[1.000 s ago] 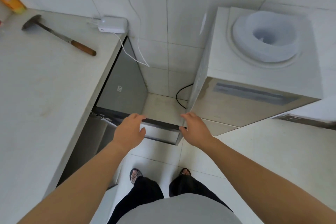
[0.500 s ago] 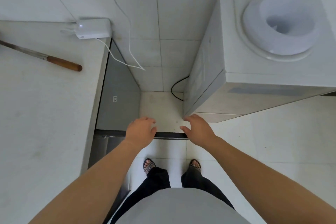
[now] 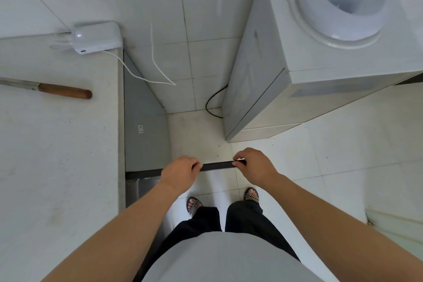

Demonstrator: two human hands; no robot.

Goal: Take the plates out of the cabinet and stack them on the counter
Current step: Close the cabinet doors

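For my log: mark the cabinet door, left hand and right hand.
cabinet door (image 3: 217,165): head view, dark top edge.
left hand (image 3: 179,172): head view, back of hand.
right hand (image 3: 256,165): head view, back of hand.

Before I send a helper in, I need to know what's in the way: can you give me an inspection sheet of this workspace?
Surface: white counter, lightly marked.
Job's things: cabinet door swung out, seen edge-on from above; plates: nothing seen.
Clutter: wooden-handled tool and white plug box on the counter.
Hands: left hand and right hand both grip the door's top edge, fingers curled over it.
Cables: white cable hangs from the plug box off the counter's end; black cable loops at floor level beside the water dispenser.
Surroundings: dispenser at right, no bottle on it; tiled wall and floor.
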